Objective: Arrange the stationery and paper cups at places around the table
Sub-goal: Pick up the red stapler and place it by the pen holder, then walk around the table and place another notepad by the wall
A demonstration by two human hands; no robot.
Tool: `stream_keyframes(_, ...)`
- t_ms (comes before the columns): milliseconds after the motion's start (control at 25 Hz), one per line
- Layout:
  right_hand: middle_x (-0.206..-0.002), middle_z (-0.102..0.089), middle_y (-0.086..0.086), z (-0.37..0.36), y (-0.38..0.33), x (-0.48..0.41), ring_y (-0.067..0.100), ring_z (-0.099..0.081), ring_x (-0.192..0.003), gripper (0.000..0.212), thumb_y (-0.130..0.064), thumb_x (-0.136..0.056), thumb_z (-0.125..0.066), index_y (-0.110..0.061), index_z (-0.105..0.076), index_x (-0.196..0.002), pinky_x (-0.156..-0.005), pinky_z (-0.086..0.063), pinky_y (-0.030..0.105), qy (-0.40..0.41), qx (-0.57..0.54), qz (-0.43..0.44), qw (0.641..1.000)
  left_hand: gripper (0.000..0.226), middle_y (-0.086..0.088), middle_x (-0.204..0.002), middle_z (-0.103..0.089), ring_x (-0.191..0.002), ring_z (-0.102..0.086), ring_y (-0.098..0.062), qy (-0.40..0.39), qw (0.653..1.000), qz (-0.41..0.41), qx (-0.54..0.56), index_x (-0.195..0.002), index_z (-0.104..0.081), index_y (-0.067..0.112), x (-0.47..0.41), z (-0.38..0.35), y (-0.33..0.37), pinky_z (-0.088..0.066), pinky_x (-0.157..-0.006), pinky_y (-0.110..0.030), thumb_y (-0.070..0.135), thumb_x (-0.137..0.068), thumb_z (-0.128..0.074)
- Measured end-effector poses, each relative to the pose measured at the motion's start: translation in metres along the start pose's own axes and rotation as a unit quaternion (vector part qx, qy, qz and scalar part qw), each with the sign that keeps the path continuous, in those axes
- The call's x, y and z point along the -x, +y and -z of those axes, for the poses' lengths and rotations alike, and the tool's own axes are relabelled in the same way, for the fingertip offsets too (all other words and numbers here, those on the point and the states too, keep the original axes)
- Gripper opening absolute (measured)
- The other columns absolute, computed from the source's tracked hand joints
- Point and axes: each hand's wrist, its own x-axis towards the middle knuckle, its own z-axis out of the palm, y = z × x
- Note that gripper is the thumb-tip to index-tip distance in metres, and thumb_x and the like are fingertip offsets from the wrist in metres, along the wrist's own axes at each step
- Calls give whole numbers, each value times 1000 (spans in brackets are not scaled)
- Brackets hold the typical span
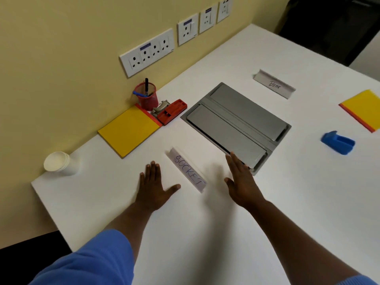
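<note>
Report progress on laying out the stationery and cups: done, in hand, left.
Likely done: the far yellow notepad and blue plastic holder lie at the right-side place. In hand: nothing; left hand and right hand are open, flanking the "SOCKET" name card. Left: stacked white paper cups sit nested at the corner; the wall-side yellow notepad, red mesh pen cup and red punch cluster by the wall.

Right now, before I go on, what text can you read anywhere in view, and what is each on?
"SOCKET": handwritten on the near name card.
"DEAR" or "BEAR", first letter unclear: handwritten on the far name card.
Blue labels on the wall socket plates: too small to read.
Nothing else shows readable text.
</note>
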Motion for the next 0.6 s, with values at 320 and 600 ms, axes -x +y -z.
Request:
stream_keyframes(320,-170,-2,1,19,-21,129,18,-4,-157,77,-33,-102,-54,-20,-7,-163,-127,-5,46,18,8,-54,998,121,-12,-172,1,-159,6,-25,10,995,-83,-53,-163,-3,6,118,-6,49,3,-129,-45,92,-79,-2)
stream_keyframes(600,-170,8,-5,44,-20,225,11,4,-156,89,-61,-97,-50,-29,2,-162,-126,5,36,35,3,-100,994,108,-3,-170,11,-158,14,-19,52,978,-198,-48,-163,0,15,196,-36,111,7,-127,-45,91,-86,-8)
